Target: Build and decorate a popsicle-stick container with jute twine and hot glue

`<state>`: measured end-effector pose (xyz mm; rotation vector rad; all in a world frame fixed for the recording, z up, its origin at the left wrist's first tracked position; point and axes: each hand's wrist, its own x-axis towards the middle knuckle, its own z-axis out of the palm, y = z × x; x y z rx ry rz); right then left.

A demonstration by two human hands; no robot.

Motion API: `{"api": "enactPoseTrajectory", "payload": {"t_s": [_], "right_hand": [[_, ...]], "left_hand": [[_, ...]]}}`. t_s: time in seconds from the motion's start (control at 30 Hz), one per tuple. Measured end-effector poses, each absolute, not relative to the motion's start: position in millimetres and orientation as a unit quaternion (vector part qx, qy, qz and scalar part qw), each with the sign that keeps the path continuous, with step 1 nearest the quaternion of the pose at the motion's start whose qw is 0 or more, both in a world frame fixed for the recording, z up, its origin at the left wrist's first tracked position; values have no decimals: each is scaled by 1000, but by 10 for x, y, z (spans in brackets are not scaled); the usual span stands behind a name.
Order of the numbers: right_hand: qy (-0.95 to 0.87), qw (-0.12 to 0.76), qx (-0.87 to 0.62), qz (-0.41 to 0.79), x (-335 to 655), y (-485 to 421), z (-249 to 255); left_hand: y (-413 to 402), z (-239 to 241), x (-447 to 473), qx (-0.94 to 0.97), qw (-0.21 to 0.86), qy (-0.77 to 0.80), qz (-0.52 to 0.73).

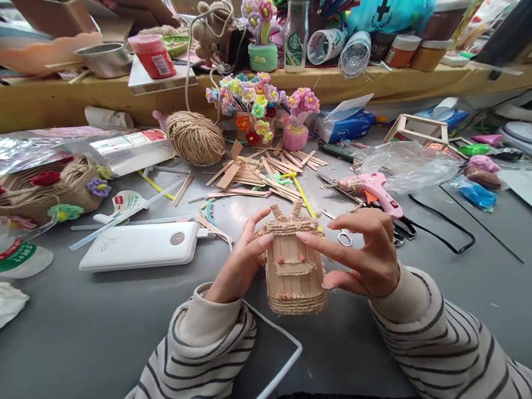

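A small backpack-shaped craft [295,281] stands upright on the grey table in front of me. It is built of flat wooden sticks, with twine wound round its top and base, small reddish bits on its front and two twine-covered loops on top. My left hand [241,251] grips its upper left edge, thumb on the front and fingers behind. My right hand [363,250] is on the other side with fingers spread; the index fingertip touches the upper front and the thumb tip is by the lower right edge. The back of the craft is hidden.
A white power bank [140,246] with a cable lies left. Behind are loose wooden sticks [245,176], a twine ball [195,137] and fuzzy flowers [252,101]. Scissors [344,236] and a pink glue gun [377,190] lie right. A bottle [10,253] is far left.
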<state>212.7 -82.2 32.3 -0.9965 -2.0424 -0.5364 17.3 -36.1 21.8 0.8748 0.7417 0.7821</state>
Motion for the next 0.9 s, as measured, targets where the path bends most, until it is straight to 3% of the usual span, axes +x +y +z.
{"api": "enactPoseTrajectory", "payload": {"t_s": [0.9], "right_hand": [[-798, 396, -411, -196, 2136, -799, 288]], "left_hand": [[-341, 199, 176, 398, 761, 346, 379]]}}
